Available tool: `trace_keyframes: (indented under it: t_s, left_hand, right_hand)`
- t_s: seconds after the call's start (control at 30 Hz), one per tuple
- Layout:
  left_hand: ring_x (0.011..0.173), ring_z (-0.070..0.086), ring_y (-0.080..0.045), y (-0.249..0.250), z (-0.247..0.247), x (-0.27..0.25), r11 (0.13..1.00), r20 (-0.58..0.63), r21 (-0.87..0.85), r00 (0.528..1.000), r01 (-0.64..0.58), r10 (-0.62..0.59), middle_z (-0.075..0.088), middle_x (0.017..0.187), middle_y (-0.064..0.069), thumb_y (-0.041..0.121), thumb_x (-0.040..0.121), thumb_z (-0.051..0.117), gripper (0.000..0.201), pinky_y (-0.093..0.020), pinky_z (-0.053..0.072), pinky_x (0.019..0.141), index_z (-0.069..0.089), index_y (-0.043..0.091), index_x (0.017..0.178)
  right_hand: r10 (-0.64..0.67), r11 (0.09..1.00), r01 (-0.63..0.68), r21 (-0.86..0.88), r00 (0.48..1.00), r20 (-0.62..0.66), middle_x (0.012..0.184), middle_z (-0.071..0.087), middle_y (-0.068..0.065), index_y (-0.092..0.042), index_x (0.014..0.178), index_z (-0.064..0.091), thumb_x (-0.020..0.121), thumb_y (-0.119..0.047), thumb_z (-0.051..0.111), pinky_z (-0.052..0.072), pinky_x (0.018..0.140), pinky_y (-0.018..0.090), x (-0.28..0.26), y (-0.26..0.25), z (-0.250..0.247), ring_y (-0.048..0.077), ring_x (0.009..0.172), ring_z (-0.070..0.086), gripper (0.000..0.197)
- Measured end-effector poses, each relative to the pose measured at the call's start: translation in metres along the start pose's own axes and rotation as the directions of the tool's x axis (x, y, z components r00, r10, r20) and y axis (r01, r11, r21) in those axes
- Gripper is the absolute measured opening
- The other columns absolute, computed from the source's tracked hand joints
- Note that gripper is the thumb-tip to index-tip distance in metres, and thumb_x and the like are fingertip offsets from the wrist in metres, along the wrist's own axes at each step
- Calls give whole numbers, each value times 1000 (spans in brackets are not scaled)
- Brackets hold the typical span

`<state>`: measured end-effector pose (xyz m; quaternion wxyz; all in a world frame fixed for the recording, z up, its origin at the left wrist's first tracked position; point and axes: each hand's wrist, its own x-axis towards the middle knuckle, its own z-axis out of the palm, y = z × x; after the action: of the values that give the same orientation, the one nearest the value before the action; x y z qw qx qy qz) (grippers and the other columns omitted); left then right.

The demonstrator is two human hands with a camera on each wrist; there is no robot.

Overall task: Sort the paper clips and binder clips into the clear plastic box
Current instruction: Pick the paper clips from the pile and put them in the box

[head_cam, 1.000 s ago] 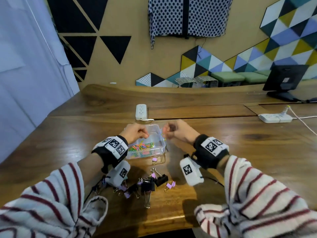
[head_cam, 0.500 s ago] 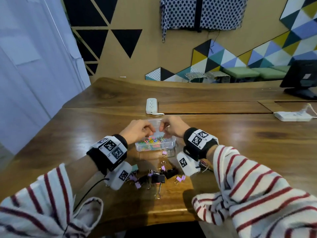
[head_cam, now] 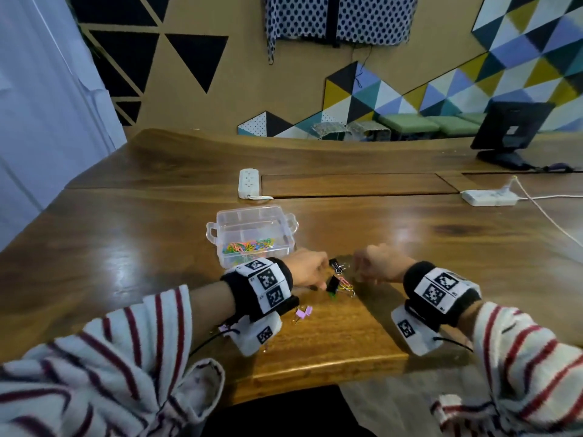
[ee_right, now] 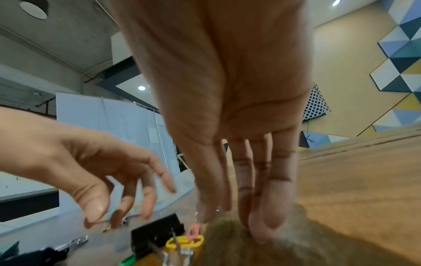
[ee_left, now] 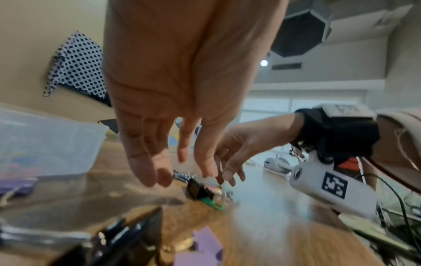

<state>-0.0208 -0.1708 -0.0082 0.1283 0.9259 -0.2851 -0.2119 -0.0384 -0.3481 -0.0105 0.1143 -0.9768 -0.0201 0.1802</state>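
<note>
The clear plastic box (head_cam: 285, 227) stands open on the wooden table, with colourful paper clips (head_cam: 249, 246) lying inside. Just in front of it, both hands hover over a small pile: two black binder clips (head_cam: 332, 283) (ee_left: 198, 190) (ee_right: 157, 234), plus yellow (ee_right: 184, 242), pink and green paper clips (ee_left: 213, 204). My left hand (head_cam: 320, 279) (ee_left: 184, 174) hangs above the pile with loosely bent fingers and holds nothing. My right hand (head_cam: 359, 275) (ee_right: 227, 216) points straight fingers down, its fingertips (ee_right: 262, 228) touching the table beside the clips.
Pink binder clips (head_cam: 303, 312) lie near my left wrist, and a purple one (ee_left: 205, 250) shows close to the left wrist camera. White power strips (head_cam: 248, 183) (head_cam: 489, 197) and a monitor (head_cam: 511, 127) sit farther back. The table's front edge (head_cam: 315, 376) is close.
Both hands have drawn back from above the box to the clip pile in front of it. The box now stands uncovered. The head view has shifted.
</note>
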Motion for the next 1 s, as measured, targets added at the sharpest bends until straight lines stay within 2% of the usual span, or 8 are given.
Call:
trace_keyframes:
  t_s: [0.1,0.27,0.43,0.5,0.6,0.73,0.9,1.0]
  left_hand:
    - [118,47,-32,10,11,11,997,0,76,1000,-15,15,50,125,-15,31,80,68,57,-37,40,91,43,14,128]
    - [111,55,-35,23,13,19,994,-36,105,999,-19,23,58,118,-18,15,80,67,36,-33,40,76,53,7,112]
    - [65,55,-17,11,-1,13,999,-43,17,998,48,-47,56,90,-5,18,79,69,38,-25,45,58,52,11,113]
    - [64,51,-14,0,-12,7,996,-74,18,994,84,-82,50,84,1,21,79,70,40,-21,40,50,51,13,113]
    - [86,49,-17,-14,-23,-3,986,-81,120,990,120,-111,52,103,-5,18,82,66,39,-20,35,54,51,12,117]
    - [109,55,-25,-30,-22,-10,986,-64,125,992,112,-104,58,120,-11,17,83,65,44,-31,45,86,50,16,124]
    - [93,60,-15,-51,-31,-50,1000,-181,6,983,19,-18,64,105,-2,16,91,52,26,-31,50,88,56,18,117]
    - [70,61,-1,-74,-33,-82,995,-212,-100,977,0,-21,68,83,2,9,89,53,15,-13,49,72,65,17,94]
  right_hand:
    - [-45,998,46,-52,999,24,101,69,9,-11,114,56,88,-15,56,43,52,12,2,-7,3,13,69,57,26]
    - [9,999,-11,-39,999,-42,107,64,14,-11,109,56,81,-26,65,44,76,31,11,-20,10,29,98,62,34]
    - [69,998,-69,-14,997,-19,89,58,5,-12,104,58,74,-26,73,43,69,30,13,-21,13,22,78,56,36]
    - [64,998,-64,-16,998,-24,88,58,4,-15,94,60,70,-27,76,41,69,29,11,-20,14,21,78,54,31]
    - [24,999,-24,-30,999,-21,91,63,7,-19,79,57,75,-19,72,43,68,27,9,-22,18,22,74,56,16]
    - [-19,998,17,-66,999,-29,105,67,10,-14,88,63,79,-16,64,53,82,34,7,-25,18,27,95,64,9]
    - [-61,995,58,-84,998,-27,102,64,12,-7,95,64,81,-16,64,45,70,27,-5,-25,20,28,92,64,17]
    - [-80,996,80,44,997,-15,88,68,10,-10,90,66,83,-6,61,49,58,19,-4,-25,20,11,63,66,9]
